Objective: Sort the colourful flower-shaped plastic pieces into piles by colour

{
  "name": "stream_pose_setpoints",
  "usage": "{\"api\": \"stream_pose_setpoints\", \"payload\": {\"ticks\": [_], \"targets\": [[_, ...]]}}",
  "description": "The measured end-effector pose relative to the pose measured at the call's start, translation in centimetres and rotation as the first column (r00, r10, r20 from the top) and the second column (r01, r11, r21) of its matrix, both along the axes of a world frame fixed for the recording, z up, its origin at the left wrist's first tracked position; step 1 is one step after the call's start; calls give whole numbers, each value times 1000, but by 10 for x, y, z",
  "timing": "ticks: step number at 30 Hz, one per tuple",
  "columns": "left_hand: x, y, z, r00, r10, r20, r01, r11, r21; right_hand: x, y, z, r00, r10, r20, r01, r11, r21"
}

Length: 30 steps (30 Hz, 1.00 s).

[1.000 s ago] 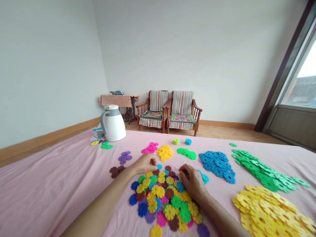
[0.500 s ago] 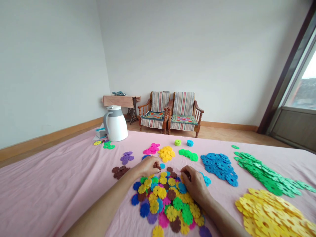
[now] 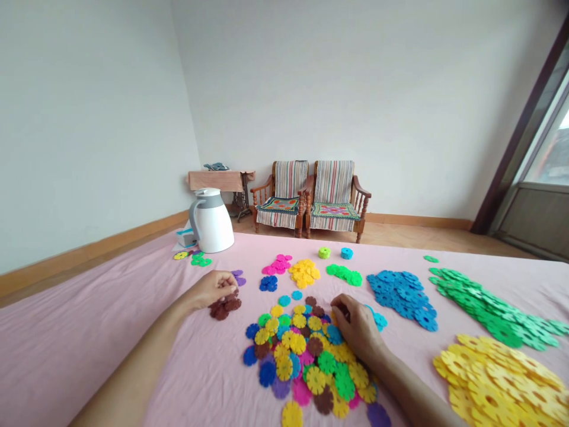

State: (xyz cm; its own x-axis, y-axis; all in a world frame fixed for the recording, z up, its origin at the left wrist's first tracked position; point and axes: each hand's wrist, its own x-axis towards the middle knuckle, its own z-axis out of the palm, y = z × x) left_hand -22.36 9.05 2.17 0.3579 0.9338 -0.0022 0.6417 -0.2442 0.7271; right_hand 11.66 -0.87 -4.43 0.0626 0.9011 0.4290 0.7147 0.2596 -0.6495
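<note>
My left hand (image 3: 216, 290) is over a small pile of brown flower-shaped discs (image 3: 224, 308), its fingertips pinched on a brown disc (image 3: 234, 292) that shows only in part. My right hand (image 3: 358, 326) rests at the right edge of a mixed heap of flower discs (image 3: 306, 356) in yellow, green, blue, brown, pink and purple. Its fingers are curled together, and whatever they hold is hidden. Purple discs (image 3: 240, 279) lie just beyond my left hand, partly covered by it. Light-blue discs (image 3: 379, 320) sit beside my right hand.
Sorted piles of pink (image 3: 276, 264), yellow (image 3: 304, 273), dark-blue (image 3: 268, 283) and green discs (image 3: 344, 274) lie farther back. Larger blue (image 3: 402, 296), green (image 3: 493, 308) and yellow discs (image 3: 498, 379) spread at right. A white jug (image 3: 214, 225) stands at back left on the pink cloth (image 3: 133, 308).
My left hand has moved left from the top of the mixed heap to the brown pile, carrying a brown disc. My right hand has stayed by the heap. The view has shifted slightly.
</note>
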Motion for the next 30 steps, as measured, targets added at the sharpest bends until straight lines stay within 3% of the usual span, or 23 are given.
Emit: {"api": "stream_pose_setpoints", "payload": {"ticks": [3, 7, 9, 11, 15, 19, 22, 24, 30], "targets": [[-8, 0, -1, 1000, -18, -25, 19, 999, 31, 0, 1, 0, 1000, -14, 19, 14, 1000, -1], [6, 1, -10, 995, 79, -64, -62, 969, 238, 0, 2, -1, 999, -22, 34, 22, 1000, -7], [23, -8, -14, 997, 4, -82, 19, 960, 281, 0, 1, 0, 999, -19, 32, 19, 1000, 0], [45, -24, -14, 982, -167, -89, 186, 932, 310, 0, 0, 1, 999, -20, 33, 20, 1000, 5], [90, -69, -8, 863, -487, -135, 496, 761, 418, -1, -1, 4, 998, -36, 53, 36, 999, -2], [120, -104, -5, 735, -625, -263, 670, 611, 421, 0, -1, 3, 999, -29, 45, 29, 1000, 8], [131, -111, -11, 669, -665, -332, 738, 541, 404, 0, 1, 2, 1000, -20, 25, 19, 1000, 9], [133, -108, -17, 675, -648, -355, 735, 542, 408, 1, 1, 1, 1000, -24, 18, 24, 1000, 13], [127, -84, -24, 794, -484, -368, 608, 645, 463, 2, 1, 5, 997, -68, -46, 70, 996, 49]]}}
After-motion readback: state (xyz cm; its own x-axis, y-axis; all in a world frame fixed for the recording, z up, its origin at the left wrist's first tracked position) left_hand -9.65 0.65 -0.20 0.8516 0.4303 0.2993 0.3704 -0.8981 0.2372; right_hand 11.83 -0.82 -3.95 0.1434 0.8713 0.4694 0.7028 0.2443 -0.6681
